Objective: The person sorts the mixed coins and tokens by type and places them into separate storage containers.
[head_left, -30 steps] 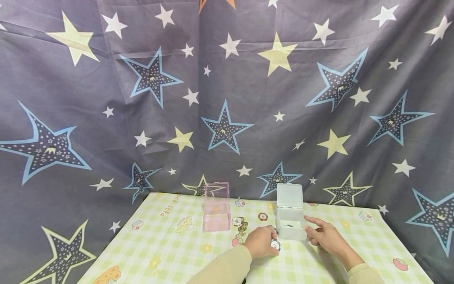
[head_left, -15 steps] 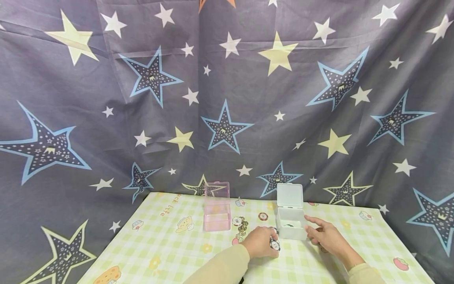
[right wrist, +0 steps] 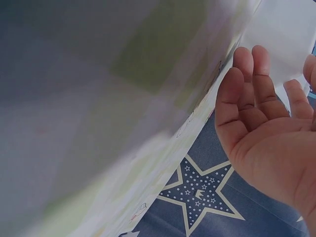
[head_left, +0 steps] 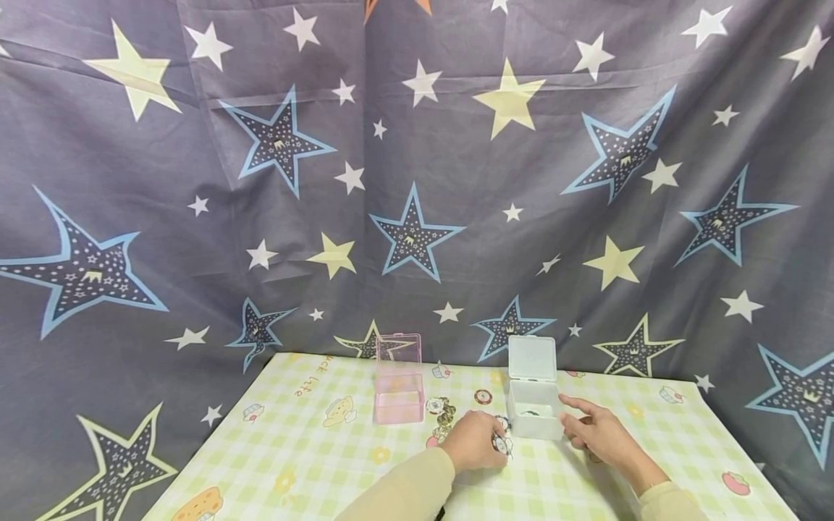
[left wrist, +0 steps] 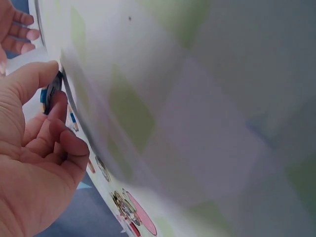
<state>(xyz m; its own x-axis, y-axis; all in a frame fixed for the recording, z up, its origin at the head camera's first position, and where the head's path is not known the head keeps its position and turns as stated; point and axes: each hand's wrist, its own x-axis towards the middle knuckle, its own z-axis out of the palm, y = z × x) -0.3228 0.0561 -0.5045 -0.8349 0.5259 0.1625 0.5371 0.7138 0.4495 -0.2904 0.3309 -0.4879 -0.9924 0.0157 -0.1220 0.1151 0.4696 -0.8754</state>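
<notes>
My left hand (head_left: 478,440) pinches a dark-edged poker chip (head_left: 500,444) close over the table, left of the white box. In the left wrist view, the thumb and fingertips of the left hand (left wrist: 39,148) grip that chip (left wrist: 52,92), which shows blue and yellow edge marks. Another poker chip (head_left: 504,423) lies just beyond, partly hidden by the hand. The white box (head_left: 536,430) stands with its lid raised and a small greenish thing inside. At its right side is my right hand (head_left: 598,434), fingers loosely extended; the right wrist view shows this hand (right wrist: 271,128) holding nothing.
A clear pink box (head_left: 399,414), lid up, stands to the left. Beside it are a white-centred chip (head_left: 435,406) and several gold coins (head_left: 446,421). A red chip (head_left: 483,396) lies farther back. Behind the checked tablecloth (head_left: 313,449) hangs a star-patterned curtain (head_left: 417,311).
My left hand has shifted slightly left and away from the body, and the chip in its fingers has tilted up. The right hand and both boxes stay in place.
</notes>
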